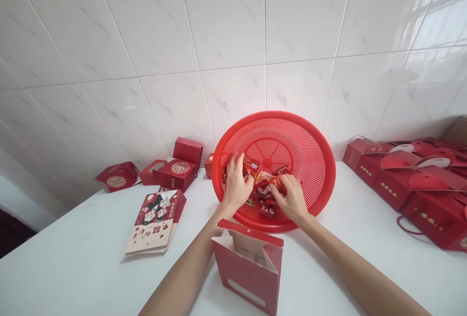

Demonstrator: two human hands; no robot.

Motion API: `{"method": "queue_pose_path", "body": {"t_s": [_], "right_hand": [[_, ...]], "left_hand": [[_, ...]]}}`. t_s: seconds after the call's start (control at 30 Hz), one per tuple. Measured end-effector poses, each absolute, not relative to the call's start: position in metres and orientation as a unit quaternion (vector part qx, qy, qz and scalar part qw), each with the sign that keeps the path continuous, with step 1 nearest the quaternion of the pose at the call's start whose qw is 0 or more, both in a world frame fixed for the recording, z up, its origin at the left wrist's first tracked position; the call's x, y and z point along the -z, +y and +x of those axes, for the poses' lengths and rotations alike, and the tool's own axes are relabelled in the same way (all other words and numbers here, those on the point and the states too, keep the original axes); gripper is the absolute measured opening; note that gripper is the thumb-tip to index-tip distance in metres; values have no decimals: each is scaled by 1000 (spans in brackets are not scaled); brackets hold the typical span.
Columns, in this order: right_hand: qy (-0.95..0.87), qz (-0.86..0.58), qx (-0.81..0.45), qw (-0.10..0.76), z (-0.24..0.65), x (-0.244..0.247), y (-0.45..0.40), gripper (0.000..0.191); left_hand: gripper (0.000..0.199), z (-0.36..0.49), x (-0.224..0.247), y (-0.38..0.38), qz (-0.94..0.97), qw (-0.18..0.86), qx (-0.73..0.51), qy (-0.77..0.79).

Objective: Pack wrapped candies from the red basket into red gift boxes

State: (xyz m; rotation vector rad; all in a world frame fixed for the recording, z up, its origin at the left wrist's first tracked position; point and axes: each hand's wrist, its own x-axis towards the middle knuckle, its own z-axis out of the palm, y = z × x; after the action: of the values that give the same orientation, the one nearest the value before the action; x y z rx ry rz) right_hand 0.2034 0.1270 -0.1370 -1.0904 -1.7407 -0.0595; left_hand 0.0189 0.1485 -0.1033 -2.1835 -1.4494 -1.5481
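A round red perforated basket point(310, 148) leans tilted toward me, with small red wrapped packets point(267, 208) gathered in its lower part. My left hand point(237, 184) is inside it at the left, fingers bent and apart, thumb beside the packets; nothing shows between its fingers. My right hand point(290, 194) reaches in from the right and pinches a red and orange packet point(272, 180) between thumb and fingers. Between my forearms, in front of the basket, an open red paper box point(250, 267) stands upright with its top flaps raised.
A flat printed carton point(155, 221) lies at the left. Behind it are small red boxes point(180, 167) and a red pouch-shaped box point(117, 176). Rows of red handled boxes point(396, 184) fill the right side. A tiled wall point(233, 28) rises behind the white table point(73, 257).
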Motion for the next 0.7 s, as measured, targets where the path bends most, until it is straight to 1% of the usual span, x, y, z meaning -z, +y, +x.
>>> {"method": "queue_pose_path", "body": {"t_s": [0.07, 0.13, 0.2, 0.3, 0.37, 0.4, 0.47, 0.5, 0.53, 0.63, 0.7], "right_hand": [[-730, -439, 39, 522, 203, 136, 125, 22], [-739, -423, 56, 522, 202, 135, 123, 20], [-748, -410, 68, 517, 201, 135, 121, 17], [-753, -406, 62, 514, 199, 136, 119, 13], [-749, -411, 43, 517, 199, 136, 119, 13], [-745, -414, 30, 521, 199, 135, 119, 14], [-732, -421, 0, 536, 198, 132, 119, 16], [-724, -423, -17, 545, 198, 130, 119, 17], [-713, -425, -39, 557, 197, 128, 119, 19], [-675, -429, -111, 590, 193, 123, 117, 22], [-654, -433, -146, 603, 192, 120, 115, 20]], "left_hand": [[76, 19, 110, 151, -726, 28, 468, -503], [83, 18, 113, 152, -734, 8, 445, -513], [87, 17, 112, 153, -735, -11, 445, -512], [86, 16, 108, 152, -717, -41, 475, -508], [79, 16, 106, 151, -714, -50, 486, -501], [70, 15, 105, 151, -719, -49, 485, -495], [46, 14, 107, 150, -737, -41, 478, -476], [37, 13, 108, 149, -745, -32, 479, -463], [32, 12, 109, 149, -750, -19, 487, -448], [30, 9, 113, 148, -745, 32, 536, -396], [28, 8, 115, 147, -735, 58, 564, -372]]}}
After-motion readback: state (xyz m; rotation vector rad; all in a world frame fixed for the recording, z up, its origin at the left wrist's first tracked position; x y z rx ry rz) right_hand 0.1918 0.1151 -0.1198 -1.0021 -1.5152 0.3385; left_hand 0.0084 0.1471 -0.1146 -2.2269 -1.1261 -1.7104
